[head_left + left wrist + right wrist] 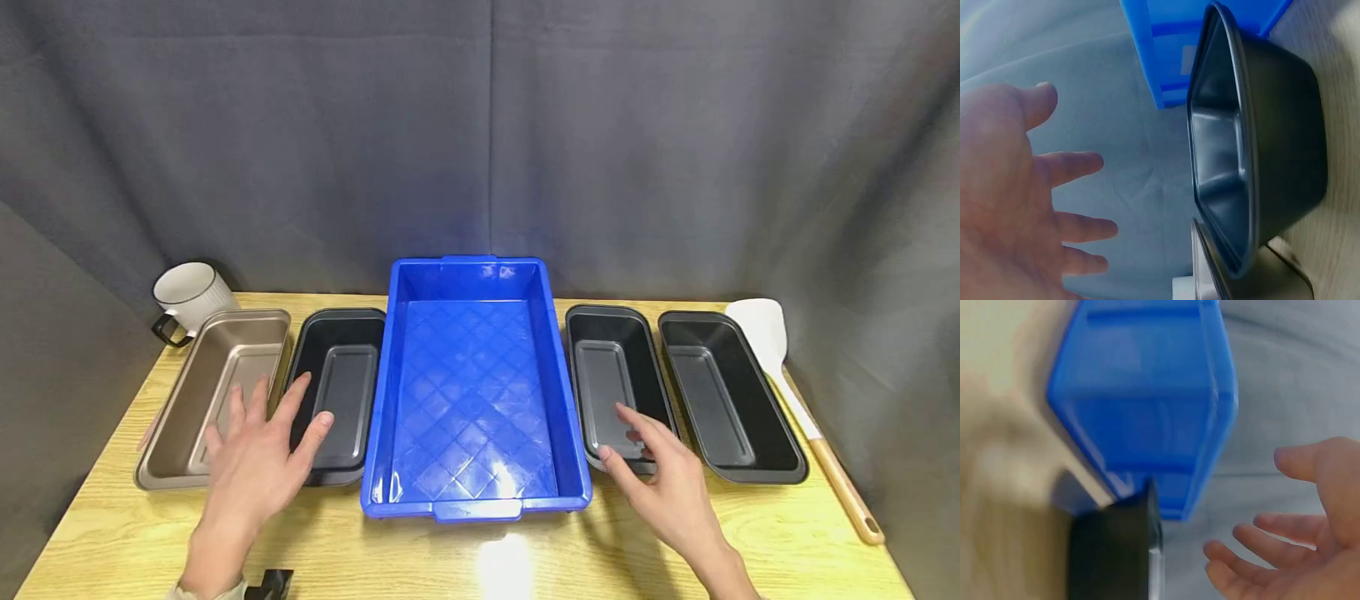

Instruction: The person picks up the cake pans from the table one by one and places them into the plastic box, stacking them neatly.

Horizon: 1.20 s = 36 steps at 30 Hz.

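Note:
My left hand (255, 467) is spread with nothing in it, above the near ends of a bronze loaf pan (168, 417) and a black loaf pan (348, 400). The left wrist view shows the fingers (1079, 226) apart from that black pan (1291, 137). On the other side my right hand (667, 483) hovers over the near end of a second black loaf pan (603, 375), thumb and fingers parted and holding nothing. A third black loaf pan (708, 400) lies to its right. Between the hands stands a blue tray (476, 383) with bare insides.
A white ribbed mug (191, 296) with a black handle leans at the back left. Along the right edge lies a white spatula (761, 329) with a wooden handle (843, 483). A grey curtain (480, 150) hangs behind the wooden table (405, 558).

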Motion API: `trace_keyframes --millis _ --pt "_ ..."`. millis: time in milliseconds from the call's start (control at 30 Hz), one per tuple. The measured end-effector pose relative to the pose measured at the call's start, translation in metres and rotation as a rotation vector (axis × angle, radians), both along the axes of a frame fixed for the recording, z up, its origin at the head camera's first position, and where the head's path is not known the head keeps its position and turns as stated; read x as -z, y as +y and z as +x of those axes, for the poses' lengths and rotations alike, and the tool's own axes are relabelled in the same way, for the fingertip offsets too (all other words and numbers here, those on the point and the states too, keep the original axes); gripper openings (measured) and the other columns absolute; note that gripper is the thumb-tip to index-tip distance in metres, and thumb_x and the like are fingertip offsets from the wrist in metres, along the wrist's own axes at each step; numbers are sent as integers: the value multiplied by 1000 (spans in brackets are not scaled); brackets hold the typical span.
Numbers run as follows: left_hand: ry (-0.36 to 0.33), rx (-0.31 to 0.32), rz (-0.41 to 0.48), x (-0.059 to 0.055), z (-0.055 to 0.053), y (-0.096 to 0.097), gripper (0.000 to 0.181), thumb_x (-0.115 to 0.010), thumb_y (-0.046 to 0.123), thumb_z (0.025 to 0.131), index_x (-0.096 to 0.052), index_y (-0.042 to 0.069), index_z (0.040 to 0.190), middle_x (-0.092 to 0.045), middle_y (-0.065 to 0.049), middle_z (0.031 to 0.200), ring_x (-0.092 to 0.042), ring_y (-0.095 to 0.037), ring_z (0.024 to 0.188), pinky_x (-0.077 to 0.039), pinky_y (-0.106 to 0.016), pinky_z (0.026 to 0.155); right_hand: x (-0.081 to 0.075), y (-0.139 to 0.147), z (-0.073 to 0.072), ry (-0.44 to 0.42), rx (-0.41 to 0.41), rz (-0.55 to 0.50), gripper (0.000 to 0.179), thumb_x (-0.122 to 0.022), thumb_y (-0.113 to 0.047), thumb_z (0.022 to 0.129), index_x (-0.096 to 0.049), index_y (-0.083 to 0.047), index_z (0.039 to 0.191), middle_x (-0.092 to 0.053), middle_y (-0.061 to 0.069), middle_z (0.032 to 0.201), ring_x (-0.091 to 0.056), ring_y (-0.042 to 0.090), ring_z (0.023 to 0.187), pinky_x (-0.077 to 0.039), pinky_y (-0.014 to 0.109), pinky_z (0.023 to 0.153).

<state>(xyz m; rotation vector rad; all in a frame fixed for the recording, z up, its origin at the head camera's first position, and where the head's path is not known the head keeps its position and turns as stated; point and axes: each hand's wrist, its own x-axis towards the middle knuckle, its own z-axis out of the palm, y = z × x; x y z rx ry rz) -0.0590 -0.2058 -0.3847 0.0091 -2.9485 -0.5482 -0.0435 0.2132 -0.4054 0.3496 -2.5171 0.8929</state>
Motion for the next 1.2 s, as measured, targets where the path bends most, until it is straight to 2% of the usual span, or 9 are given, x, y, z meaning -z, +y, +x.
trace_keyframes --millis 67,200,367,500,633,833,967,1067,1200 --pt "11 -11 21 0 2 -2 61 -44 53 97 -39 17 146 -29 -38 142 -13 -62 132 -10 -81 89 5 -4 4 -42 -23 -39 52 -80 -7 75 -62 -7 124 -68 8 109 -65 17 80 -52 23 65" --pt "7 -16 39 0 7 -6 60 -46 51 97 -39 17 145 -28 -37 143 -12 -63 132 -11 -82 89 15 -10 11 -105 -79 -97 48 -80 -4 74 -64 -2 119 -69 10 105 -66 12 73 -54 28 60" --pt "4 -15 59 2 10 -11 59 -47 50 97 -39 16 145 -28 -37 143 -13 -63 131 -11 -82 87 23 -16 18 -232 -129 -199 38 -77 -3 78 -66 1 114 -72 4 90 -60 1 67 -50 24 54" --pt "24 -18 63 3 12 -14 58 -47 50 97 -41 16 144 -29 -37 142 -15 -63 131 -13 -80 87 27 -17 22 -400 -172 -338 33 -70 -4 86 -64 5 117 -71 6 88 -64 4 74 -54 25 61" --pt "18 -24 57 4 13 -19 57 -45 49 98 -40 15 144 -29 -37 142 -16 -63 130 -15 -79 86 31 -14 22 -525 -240 -433 32 -62 -6 93 -59 9 121 -69 17 99 -67 12 81 -55 26 70" --pt "-9 -40 94 7 16 -28 56 -44 47 99 -40 14 144 -27 -38 143 -15 -65 129 -14 -81 85 35 -8 19 -578 -310 -457 33 -57 -7 96 -56 11 123 -67 20 102 -68 15 83 -56 30 71" --pt "7 -45 142 13 17 -39 53 -47 41 99 -42 9 142 -28 -39 142 -21 -65 127 -16 -80 85 35 -7 18 -593 -330 -457 33 -57 -7 96 -56 11 123 -67 20 101 -68 15 83 -56 30 71" --pt "45 -42 169 20 18 -49 51 -51 35 99 -43 5 139 -32 -39 139 -32 -64 120 -24 -77 83 35 -6 18 -597 -332 -446 32 -57 -8 96 -56 10 123 -68 19 101 -68 15 84 -55 27 71" --pt "139 -48 190 31 17 -67 45 -57 25 96 -50 -1 132 -43 -35 131 -43 -57 114 -33 -70 83 36 -6 18 -575 -349 -439 31 -57 -7 96 -57 10 122 -68 18 100 -67 13 85 -55 27 72"
